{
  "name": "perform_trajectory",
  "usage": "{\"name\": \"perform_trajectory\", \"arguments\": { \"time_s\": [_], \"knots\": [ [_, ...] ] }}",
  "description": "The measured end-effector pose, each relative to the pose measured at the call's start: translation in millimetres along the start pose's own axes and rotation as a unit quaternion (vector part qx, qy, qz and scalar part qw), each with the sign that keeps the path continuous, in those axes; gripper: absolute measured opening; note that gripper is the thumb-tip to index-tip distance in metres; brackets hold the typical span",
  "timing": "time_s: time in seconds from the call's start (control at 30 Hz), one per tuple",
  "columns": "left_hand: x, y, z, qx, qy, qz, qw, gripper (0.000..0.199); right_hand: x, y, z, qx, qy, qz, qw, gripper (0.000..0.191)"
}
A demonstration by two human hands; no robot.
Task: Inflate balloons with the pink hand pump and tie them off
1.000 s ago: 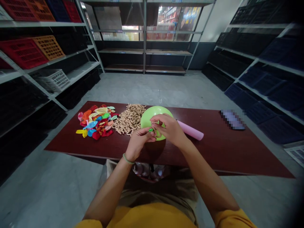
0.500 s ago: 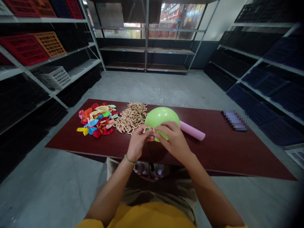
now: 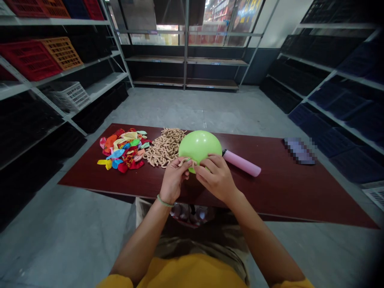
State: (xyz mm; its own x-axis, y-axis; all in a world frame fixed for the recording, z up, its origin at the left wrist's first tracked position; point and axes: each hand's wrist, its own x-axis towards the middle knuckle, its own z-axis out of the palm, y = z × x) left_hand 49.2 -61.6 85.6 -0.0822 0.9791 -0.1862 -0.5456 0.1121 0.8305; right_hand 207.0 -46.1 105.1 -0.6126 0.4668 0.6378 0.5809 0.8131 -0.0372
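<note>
An inflated green balloon [image 3: 200,145] hangs just above the table, its neck end toward me. My left hand [image 3: 173,180], with a green band on the wrist, is closed in a pinch at the balloon's neck, where a bit of green shows by the thumb. A piece of tan cord [image 3: 193,163] lies at the neck between both hands. My right hand [image 3: 218,176] is closed, thumb and fingertips on the cord's other end, beside the balloon. The fingers partly hide the neck and how the cord is looped.
Behind my left hand lies a pile of tan cord pieces [image 3: 165,148], and left of it several limp coloured balloons [image 3: 123,152]. A pink cylinder with a black tip [image 3: 243,163] is right of the green balloon. A blurred-out object [image 3: 300,151] lies on the table's [image 3: 288,192] right.
The green balloon has shifted slightly left and uncovered the pink cylinder's black tip. My right fingers have drawn closer together on the cord; my left hand keeps its pinch.
</note>
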Motion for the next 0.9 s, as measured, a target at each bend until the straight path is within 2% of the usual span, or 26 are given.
{"name": "perform_trajectory", "arguments": {
  "time_s": [0.1, 0.23, 0.33, 0.5, 0.63, 0.73, 0.9],
  "knots": [
    [1, -2, 3.1, 0.001, 0.016, 0.025, 1.000, 0.027, -2, 1, 2, 0.033, 0.009, 0.024, 0.999, 0.012],
    [3, -7, 9.7, 0.009, 0.034, 0.081, 0.996, 0.026, -1, -1, 1, 0.110, 0.066, 0.138, 0.982, 0.009],
    [4, -13, 12.9, 0.020, 0.046, 0.125, 0.991, 0.023, 3, -5, 3, 0.097, 0.082, 0.201, 0.971, 0.008],
    [8, -19, 12.6, 0.066, 0.069, 0.200, 0.975, 0.019, 8, -11, 5, 0.115, 0.090, 0.253, 0.956, 0.003],
    [9, -18, 11.2, 0.110, 0.056, 0.248, 0.961, 0.019, 9, -12, 6, 0.147, 0.118, 0.285, 0.940, 0.003],
    [10, -18, 8.9, 0.155, 0.050, 0.301, 0.939, 0.016, 10, -12, 7, 0.172, 0.123, 0.289, 0.934, 0.006],
    [10, -21, 0.8, 0.261, 0.061, 0.407, 0.873, 0.009, 12, -17, 8, 0.161, 0.138, 0.288, 0.934, 0.007]
  ]
}}
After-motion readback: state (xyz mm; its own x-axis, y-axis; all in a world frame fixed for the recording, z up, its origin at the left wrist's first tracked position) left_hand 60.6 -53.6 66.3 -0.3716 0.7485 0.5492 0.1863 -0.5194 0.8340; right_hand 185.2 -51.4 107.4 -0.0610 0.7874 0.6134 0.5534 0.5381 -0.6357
